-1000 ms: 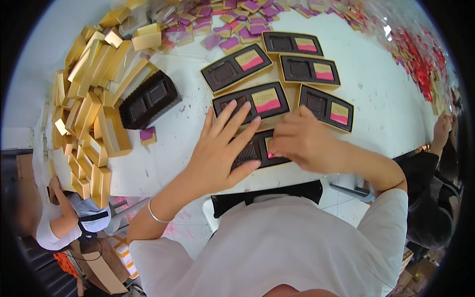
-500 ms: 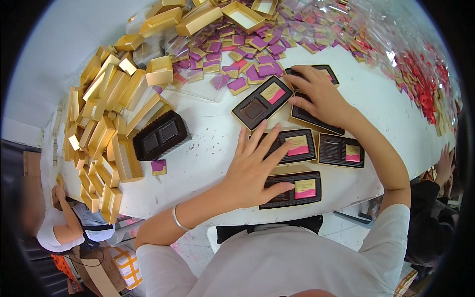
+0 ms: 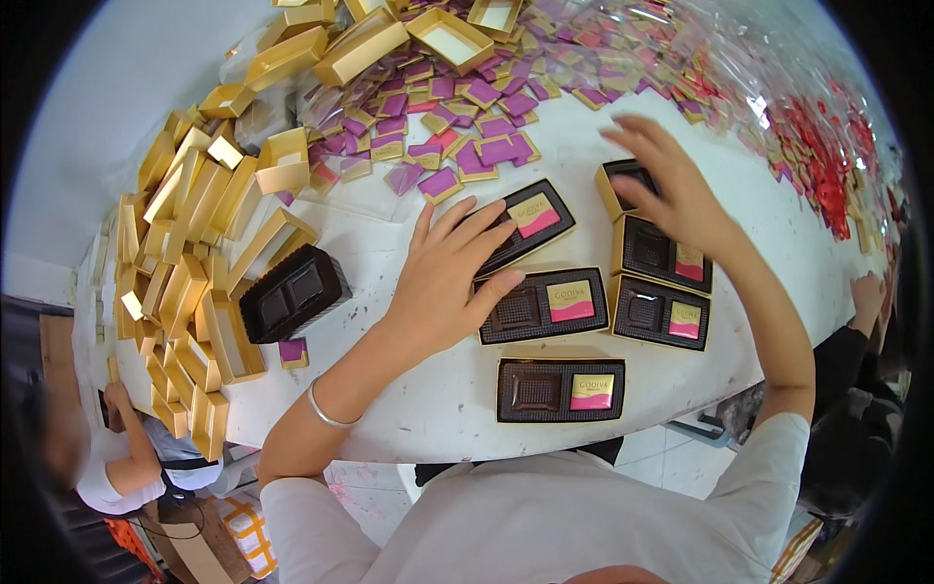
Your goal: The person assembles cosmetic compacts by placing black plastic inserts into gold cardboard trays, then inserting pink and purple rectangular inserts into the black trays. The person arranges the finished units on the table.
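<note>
While a filled gold chocolate box (image 3: 560,389) sits alone at the table's (image 3: 438,428) lower edge, the left hand (image 3: 449,277) lies flat at mid-frame with fingers spread, its tips resting on a tilted box (image 3: 525,222) and its thumb beside a second box (image 3: 545,305). Right of centre, the right hand (image 3: 671,190) hovers with fingers apart over the topmost of three boxes stacked in a column (image 3: 662,282), gripping nothing. Left of the hands stands a dark plastic insert tray (image 3: 292,292). Empty gold lids (image 3: 185,253) heap along the left, and purple wrapped squares (image 3: 467,117) crowd the upper frame.
</note>
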Tool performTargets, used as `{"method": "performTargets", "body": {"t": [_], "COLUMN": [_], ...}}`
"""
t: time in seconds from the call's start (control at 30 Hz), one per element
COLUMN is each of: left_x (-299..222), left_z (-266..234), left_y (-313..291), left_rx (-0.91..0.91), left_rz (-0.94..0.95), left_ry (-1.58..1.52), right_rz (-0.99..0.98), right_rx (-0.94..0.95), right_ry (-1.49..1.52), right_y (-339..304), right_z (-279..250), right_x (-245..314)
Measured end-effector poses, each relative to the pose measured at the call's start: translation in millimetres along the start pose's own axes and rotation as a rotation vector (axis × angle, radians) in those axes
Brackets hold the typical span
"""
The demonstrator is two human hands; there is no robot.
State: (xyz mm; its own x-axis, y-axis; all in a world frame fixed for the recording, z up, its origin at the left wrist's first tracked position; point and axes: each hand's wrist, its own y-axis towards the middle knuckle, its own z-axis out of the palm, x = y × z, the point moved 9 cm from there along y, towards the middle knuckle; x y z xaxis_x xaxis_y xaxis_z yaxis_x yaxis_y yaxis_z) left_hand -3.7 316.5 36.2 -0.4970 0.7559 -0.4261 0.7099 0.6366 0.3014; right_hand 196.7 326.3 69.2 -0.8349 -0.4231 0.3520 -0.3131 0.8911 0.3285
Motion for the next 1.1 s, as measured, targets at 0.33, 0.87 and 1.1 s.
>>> {"method": "performTargets", "body": {"t": [0.33,0.87,1.1], "left_x": [73,119,101], "left_z": [-8,34,20], "left_y": [61,123,113], "left_rx": [0.038,0.280,-0.117], "left_rz": [-0.427,-0.712,-0.843], "left_ry": [0.123,-0.498,-1.508], "right_rz": [-0.249,0.559,0.659], "right_rx": [0.106,0.501,0.313], "right_ry": [-0.342,0.449,0.926], "right_y": [126,131,140], "right_z": [100,112,119], "right_x": [-3,-33,-27]}}
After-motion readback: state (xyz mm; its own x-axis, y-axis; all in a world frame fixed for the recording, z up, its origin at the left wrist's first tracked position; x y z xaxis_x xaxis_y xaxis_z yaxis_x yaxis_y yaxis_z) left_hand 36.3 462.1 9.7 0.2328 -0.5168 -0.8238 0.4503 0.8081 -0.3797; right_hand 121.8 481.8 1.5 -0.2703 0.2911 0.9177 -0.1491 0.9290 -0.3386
